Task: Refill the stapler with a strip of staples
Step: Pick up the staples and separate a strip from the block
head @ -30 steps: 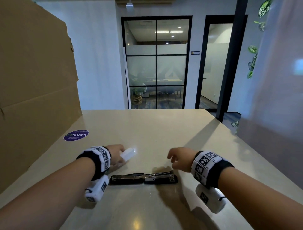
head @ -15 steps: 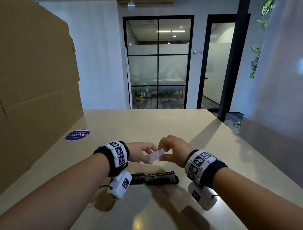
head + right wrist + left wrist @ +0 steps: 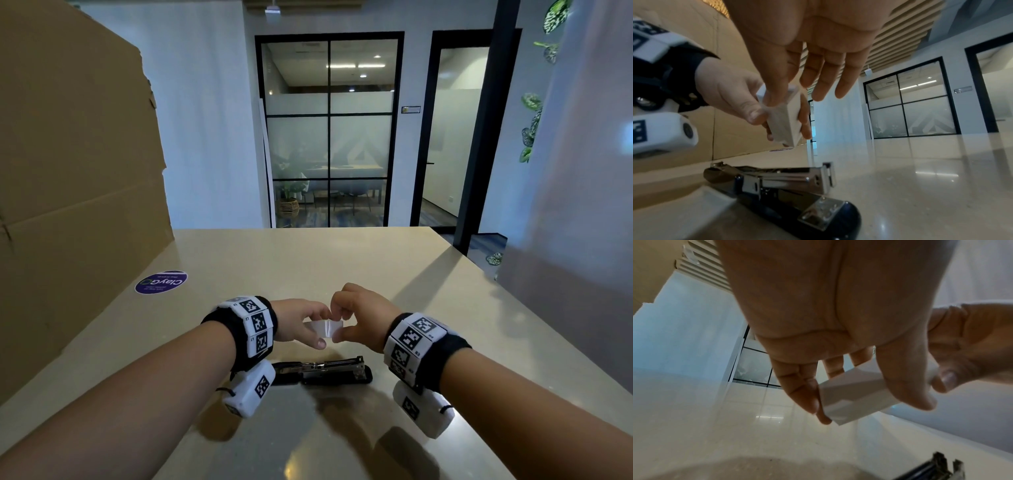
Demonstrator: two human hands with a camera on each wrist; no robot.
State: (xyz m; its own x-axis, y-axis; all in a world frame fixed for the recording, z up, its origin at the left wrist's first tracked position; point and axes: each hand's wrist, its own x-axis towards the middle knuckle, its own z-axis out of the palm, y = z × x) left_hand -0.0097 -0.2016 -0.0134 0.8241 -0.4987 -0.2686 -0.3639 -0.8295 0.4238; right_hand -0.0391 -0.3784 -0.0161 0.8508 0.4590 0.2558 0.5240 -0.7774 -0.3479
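A black and chrome stapler (image 3: 325,371) lies flipped open on the beige table (image 3: 308,260), its metal staple channel (image 3: 785,177) facing up. Above it, both hands hold a small white staple box (image 3: 323,329). My left hand (image 3: 317,329) grips the box's left end between thumb and fingers (image 3: 807,395). My right hand (image 3: 337,323) pinches the right end with thumb and forefinger, while its other fingers (image 3: 838,78) stay straight. In the right wrist view the box (image 3: 785,120) hangs a little above the stapler. No loose staple strip shows.
A tall cardboard sheet (image 3: 78,171) stands along the table's left side, with a round purple sticker (image 3: 161,282) on the tabletop beside it. A grey panel (image 3: 582,205) rises at the right. The table's far edge (image 3: 308,229) runs before a glass partition.
My left hand carried the white box from the left to above the stapler. My right hand rose to meet it and now pinches the box's other end.
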